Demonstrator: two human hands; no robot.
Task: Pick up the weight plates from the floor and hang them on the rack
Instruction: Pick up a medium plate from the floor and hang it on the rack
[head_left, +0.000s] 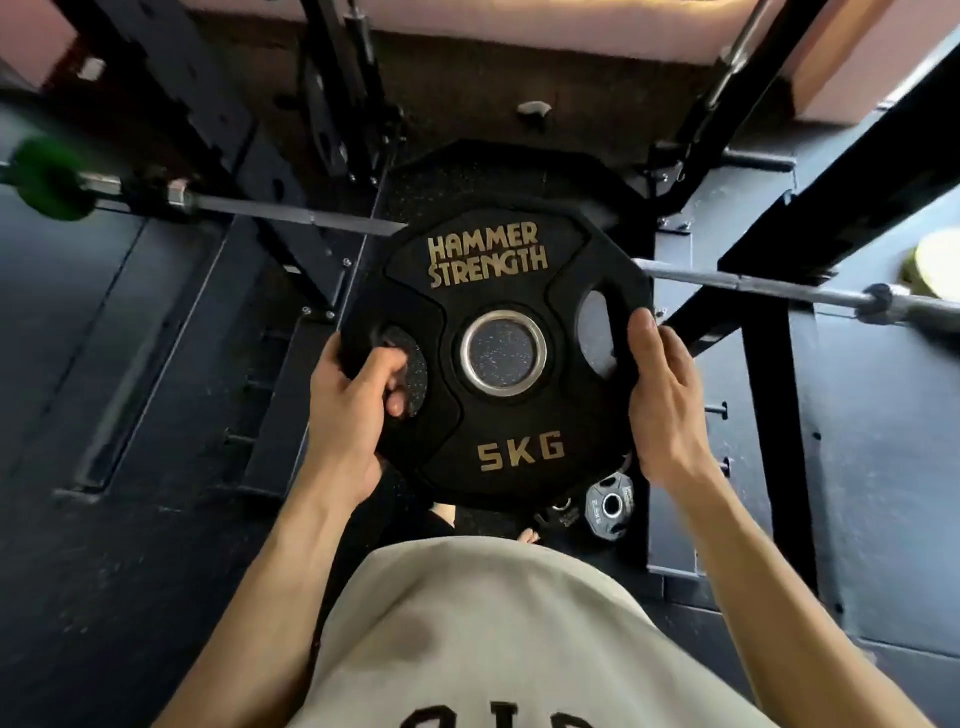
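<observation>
Plate: the black 5 kg plate (498, 353) was off the floor, held flat-on in front of the person at about waist height, its lettered face turned up toward the camera.

Left grip: the left hand (353, 410) was closed on the plate's left rim, fingers hooked through the left handle slot and the thumb over the edge. A proper carrying hold, I'd say, since the slot gave the fingers something to lock on.

Right grip: the right hand (665, 405) lay along the right rim beside the right slot, fingers mostly straight. It looked to be steadying more than clamping, and whether the fingertips curled under the edge could not be told.

Facing: the brand lettering read upright at the far edge and the weight mark at the near edge, so the top of the plate pointed away from the body.

Axis: a disc has no long side. Its centre hole (503, 352) faced up at the camera, with speckled floor visible through it.

Why held so: two hands on opposite sides kept the disc level and left the hole clear for lining up on a peg.

Surroundings: the barbell (779, 288) crossed behind the plate, and the black rack frame (769, 93) rose beyond.

Remaining: a smaller plate (609, 506) still lay on the floor (156, 519) near the feet, just below the held one.
</observation>
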